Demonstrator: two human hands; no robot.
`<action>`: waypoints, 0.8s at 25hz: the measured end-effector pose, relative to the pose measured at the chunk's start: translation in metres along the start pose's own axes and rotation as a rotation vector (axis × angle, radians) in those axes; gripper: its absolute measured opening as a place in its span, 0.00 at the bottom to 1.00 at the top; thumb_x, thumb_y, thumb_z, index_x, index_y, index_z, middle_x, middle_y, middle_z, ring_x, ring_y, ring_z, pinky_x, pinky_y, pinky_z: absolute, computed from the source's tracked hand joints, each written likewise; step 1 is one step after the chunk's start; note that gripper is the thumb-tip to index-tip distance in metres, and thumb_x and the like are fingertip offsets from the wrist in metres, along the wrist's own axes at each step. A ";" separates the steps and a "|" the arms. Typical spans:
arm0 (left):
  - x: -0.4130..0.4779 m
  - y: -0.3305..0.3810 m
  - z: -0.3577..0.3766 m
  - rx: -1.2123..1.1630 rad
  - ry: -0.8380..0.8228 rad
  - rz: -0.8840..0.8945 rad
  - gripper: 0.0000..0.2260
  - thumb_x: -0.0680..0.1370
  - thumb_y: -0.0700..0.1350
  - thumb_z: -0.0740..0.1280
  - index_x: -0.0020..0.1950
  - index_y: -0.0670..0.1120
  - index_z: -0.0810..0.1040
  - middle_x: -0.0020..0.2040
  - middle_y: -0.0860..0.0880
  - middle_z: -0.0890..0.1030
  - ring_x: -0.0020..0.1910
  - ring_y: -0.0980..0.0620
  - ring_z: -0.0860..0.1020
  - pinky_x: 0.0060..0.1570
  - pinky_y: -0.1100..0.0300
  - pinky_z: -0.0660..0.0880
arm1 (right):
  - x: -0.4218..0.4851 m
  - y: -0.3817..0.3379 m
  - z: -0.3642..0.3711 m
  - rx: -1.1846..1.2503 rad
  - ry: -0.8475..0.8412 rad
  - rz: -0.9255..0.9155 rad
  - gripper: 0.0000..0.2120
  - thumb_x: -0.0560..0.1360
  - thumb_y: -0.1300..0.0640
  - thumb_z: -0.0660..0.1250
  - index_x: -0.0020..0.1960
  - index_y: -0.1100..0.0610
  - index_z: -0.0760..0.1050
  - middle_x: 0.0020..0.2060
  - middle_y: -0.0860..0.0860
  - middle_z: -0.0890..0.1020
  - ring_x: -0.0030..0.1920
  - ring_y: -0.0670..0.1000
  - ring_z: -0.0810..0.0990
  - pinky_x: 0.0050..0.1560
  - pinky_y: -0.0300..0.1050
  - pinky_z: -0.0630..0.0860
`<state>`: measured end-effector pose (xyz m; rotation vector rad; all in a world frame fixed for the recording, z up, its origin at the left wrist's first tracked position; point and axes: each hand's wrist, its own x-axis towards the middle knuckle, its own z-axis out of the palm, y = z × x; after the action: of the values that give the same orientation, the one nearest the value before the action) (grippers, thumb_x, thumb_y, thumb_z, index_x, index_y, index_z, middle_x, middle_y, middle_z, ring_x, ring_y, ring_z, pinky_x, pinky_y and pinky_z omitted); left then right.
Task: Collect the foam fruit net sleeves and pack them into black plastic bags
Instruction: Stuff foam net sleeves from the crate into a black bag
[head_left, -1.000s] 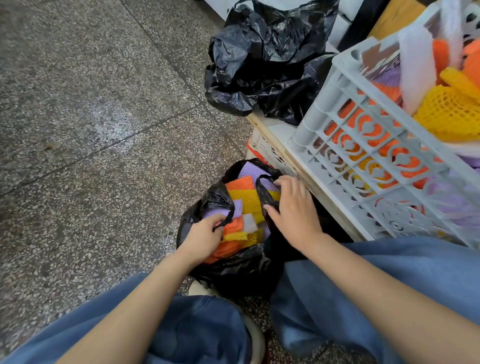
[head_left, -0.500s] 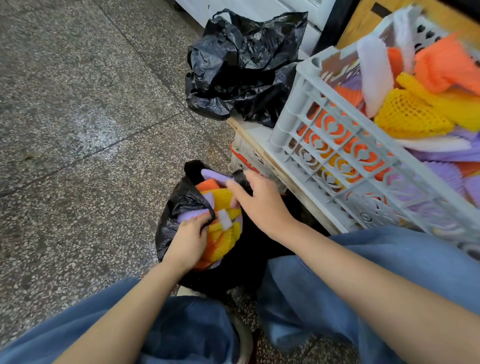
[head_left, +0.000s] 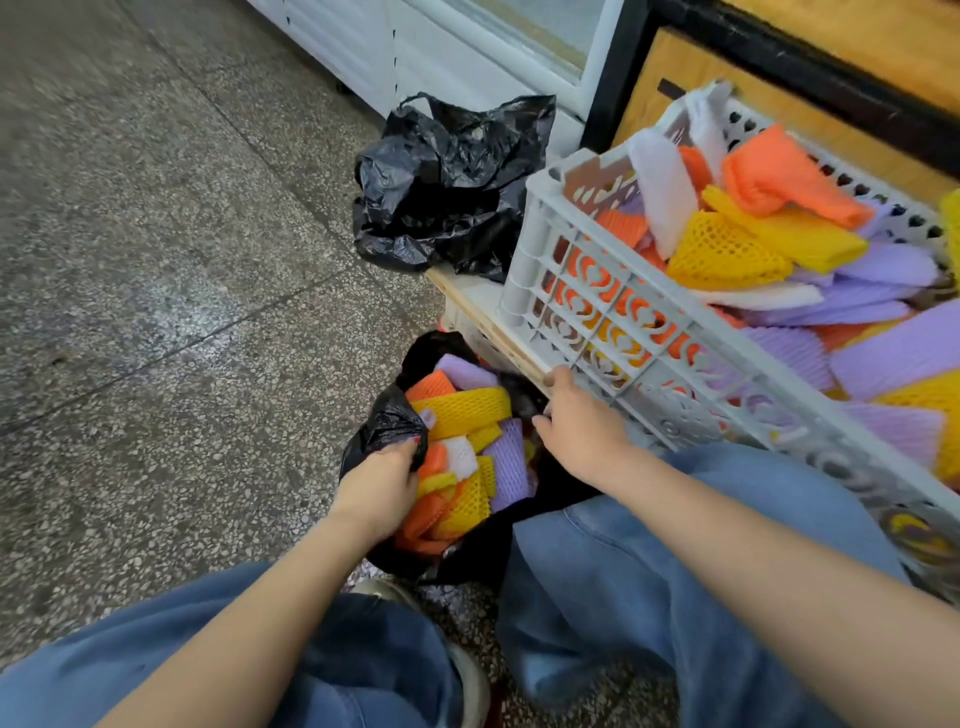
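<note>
A black plastic bag (head_left: 382, 423) stands open on the floor between my knees, filled with orange, yellow, purple and white foam net sleeves (head_left: 467, 415). My left hand (head_left: 382, 480) grips the bunched left rim of the bag. My right hand (head_left: 582, 426) is at the bag's right rim, just under the crate's corner, its curled fingers pulling that side outward. A white plastic crate (head_left: 540, 260) to the right holds several more loose foam sleeves (head_left: 727, 249) in the same colours.
A second, crumpled black bag (head_left: 447, 192) lies beyond the crate on a low wooden-edged platform (head_left: 483, 317). A white cabinet (head_left: 415, 57) and a wooden panel (head_left: 691, 78) stand behind. Speckled stone floor (head_left: 156, 286) spreads to the left. My knees in blue jeans flank the bag.
The view has tilted up and right, showing more of the crate. My right hand has drawn the bag's right rim toward the crate, widening the opening. My left hand keeps its grip.
</note>
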<state>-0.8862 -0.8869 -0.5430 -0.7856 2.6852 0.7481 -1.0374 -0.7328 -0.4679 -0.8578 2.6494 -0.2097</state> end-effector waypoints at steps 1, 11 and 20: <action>-0.001 0.003 -0.006 0.039 0.046 0.014 0.15 0.79 0.43 0.59 0.65 0.44 0.71 0.61 0.43 0.76 0.61 0.42 0.74 0.56 0.50 0.72 | -0.004 -0.002 -0.008 -0.015 0.006 -0.043 0.15 0.79 0.55 0.61 0.62 0.58 0.62 0.55 0.55 0.79 0.51 0.58 0.79 0.44 0.50 0.75; -0.002 0.119 -0.103 0.011 0.551 0.573 0.13 0.74 0.46 0.55 0.52 0.44 0.75 0.46 0.46 0.74 0.47 0.46 0.70 0.45 0.51 0.70 | -0.045 0.046 -0.143 0.215 0.534 -0.507 0.14 0.75 0.63 0.65 0.60 0.62 0.70 0.55 0.55 0.74 0.57 0.47 0.70 0.58 0.39 0.69; 0.092 0.277 -0.152 -0.009 0.513 0.679 0.17 0.79 0.43 0.62 0.68 0.44 0.68 0.64 0.43 0.70 0.62 0.43 0.70 0.57 0.51 0.67 | 0.031 0.175 -0.185 0.030 0.548 -0.027 0.36 0.74 0.51 0.68 0.74 0.62 0.55 0.73 0.59 0.60 0.73 0.57 0.57 0.71 0.49 0.55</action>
<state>-1.1298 -0.8075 -0.3361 -0.0230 3.4676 0.7648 -1.2236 -0.6039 -0.3469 -0.9317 3.1226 -0.5609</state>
